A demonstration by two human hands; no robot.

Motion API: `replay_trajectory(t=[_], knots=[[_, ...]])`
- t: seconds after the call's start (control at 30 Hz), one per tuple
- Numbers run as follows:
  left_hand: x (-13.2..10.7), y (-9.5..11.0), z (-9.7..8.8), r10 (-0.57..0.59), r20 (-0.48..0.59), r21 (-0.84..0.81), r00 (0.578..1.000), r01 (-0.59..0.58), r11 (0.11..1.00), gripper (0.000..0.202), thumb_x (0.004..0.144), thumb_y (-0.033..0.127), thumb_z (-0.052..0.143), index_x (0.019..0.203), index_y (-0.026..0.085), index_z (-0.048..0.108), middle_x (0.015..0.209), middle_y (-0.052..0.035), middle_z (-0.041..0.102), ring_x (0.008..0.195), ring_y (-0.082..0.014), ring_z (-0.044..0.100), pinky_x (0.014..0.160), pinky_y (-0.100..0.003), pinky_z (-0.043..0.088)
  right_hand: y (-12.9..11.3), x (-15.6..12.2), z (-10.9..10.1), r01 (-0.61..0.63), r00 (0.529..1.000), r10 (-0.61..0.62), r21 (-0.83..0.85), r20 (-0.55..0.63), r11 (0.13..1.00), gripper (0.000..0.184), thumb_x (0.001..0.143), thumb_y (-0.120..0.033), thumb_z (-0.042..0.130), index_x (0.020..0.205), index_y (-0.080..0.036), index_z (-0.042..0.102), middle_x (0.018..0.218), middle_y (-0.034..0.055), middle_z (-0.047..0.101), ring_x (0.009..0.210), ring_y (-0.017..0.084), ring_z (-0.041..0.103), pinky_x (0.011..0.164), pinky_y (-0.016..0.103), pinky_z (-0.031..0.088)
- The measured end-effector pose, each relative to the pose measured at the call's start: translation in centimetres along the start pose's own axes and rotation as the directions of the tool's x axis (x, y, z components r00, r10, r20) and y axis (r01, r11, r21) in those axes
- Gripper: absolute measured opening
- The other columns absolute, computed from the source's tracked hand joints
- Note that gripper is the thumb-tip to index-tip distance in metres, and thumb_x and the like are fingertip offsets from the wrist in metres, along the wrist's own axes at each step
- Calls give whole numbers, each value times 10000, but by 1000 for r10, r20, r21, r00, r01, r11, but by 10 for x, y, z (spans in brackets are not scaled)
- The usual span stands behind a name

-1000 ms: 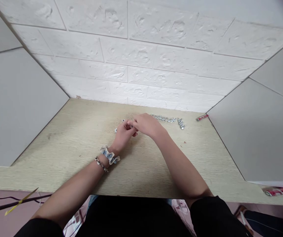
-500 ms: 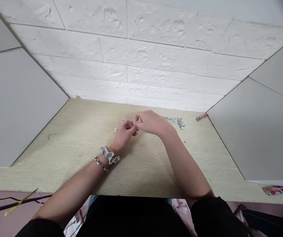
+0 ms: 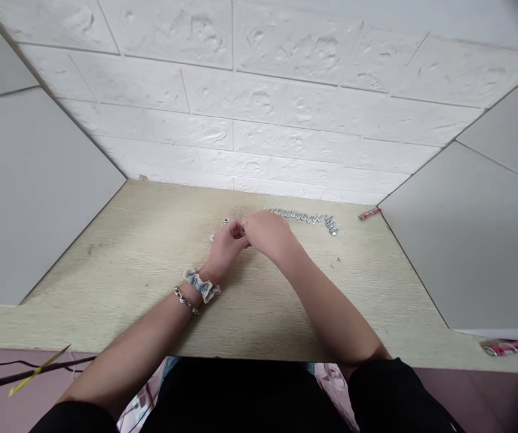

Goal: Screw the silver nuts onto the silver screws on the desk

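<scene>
My left hand (image 3: 228,245) is closed, its thumb and fingers pinched together in front of me above the table. My right hand (image 3: 268,231) meets it fingertip to fingertip, its back turned up and its fingers curled out of sight. A small dark metallic bit shows between the two hands, but its kind is hidden. Just beyond my left hand lies a small metal nut (image 3: 225,221), and a partly covered flat washer (image 3: 212,238) is beside it. Behind my right hand, a row of several silver bolts (image 3: 295,215) runs to the right, bending toward me at its end.
The pale wooden table (image 3: 127,240) ends at a white brick-patterned wall (image 3: 259,126), with grey panels on both sides. A red-and-silver battery-like cylinder (image 3: 369,214) lies at the back right; a larger red wrapped item (image 3: 508,348) is at the front right edge.
My right hand has rolled over and moved slightly down and left, closer against my left hand. More of the bolt row shows. The foot and dark trouser leg at lower right are gone.
</scene>
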State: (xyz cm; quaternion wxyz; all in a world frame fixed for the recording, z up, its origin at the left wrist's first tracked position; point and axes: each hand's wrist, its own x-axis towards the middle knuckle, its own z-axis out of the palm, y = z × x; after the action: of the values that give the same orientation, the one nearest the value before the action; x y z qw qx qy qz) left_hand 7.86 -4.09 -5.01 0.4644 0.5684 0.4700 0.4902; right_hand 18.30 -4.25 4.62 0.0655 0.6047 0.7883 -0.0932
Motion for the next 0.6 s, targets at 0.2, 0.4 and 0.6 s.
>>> replay_trajectory(t=[0.2, 0.4, 0.6], knots=[[4, -5, 0, -57, 80, -73, 995, 63, 995, 140, 635, 181, 611, 742, 145, 529, 581, 32, 545, 535, -91, 534, 506, -208, 415, 6, 13, 8, -25, 999, 26, 4, -38, 1000, 287, 859, -329, 462, 852, -145, 683, 887, 133, 675, 814, 182, 631, 657, 237, 445], [6, -2, 0, -86, 135, -113, 987, 101, 988, 168, 654, 222, 629, 719, 148, 493, 572, 34, 532, 526, -82, 518, 503, -208, 417, 6, 15, 5, -73, 996, 79, 121, -45, 990, 520, 889, -485, 308, 782, -147, 689, 846, 141, 669, 794, 208, 622, 642, 281, 428], [6, 0, -1, -97, 124, -118, 987, 112, 987, 184, 641, 234, 644, 701, 151, 491, 573, 28, 555, 535, -85, 533, 524, -213, 426, 12, -4, -9, 59, 993, -36, 201, -114, 978, 342, 865, -388, 396, 962, -165, 636, 907, 102, 662, 784, 184, 591, 589, 258, 376]])
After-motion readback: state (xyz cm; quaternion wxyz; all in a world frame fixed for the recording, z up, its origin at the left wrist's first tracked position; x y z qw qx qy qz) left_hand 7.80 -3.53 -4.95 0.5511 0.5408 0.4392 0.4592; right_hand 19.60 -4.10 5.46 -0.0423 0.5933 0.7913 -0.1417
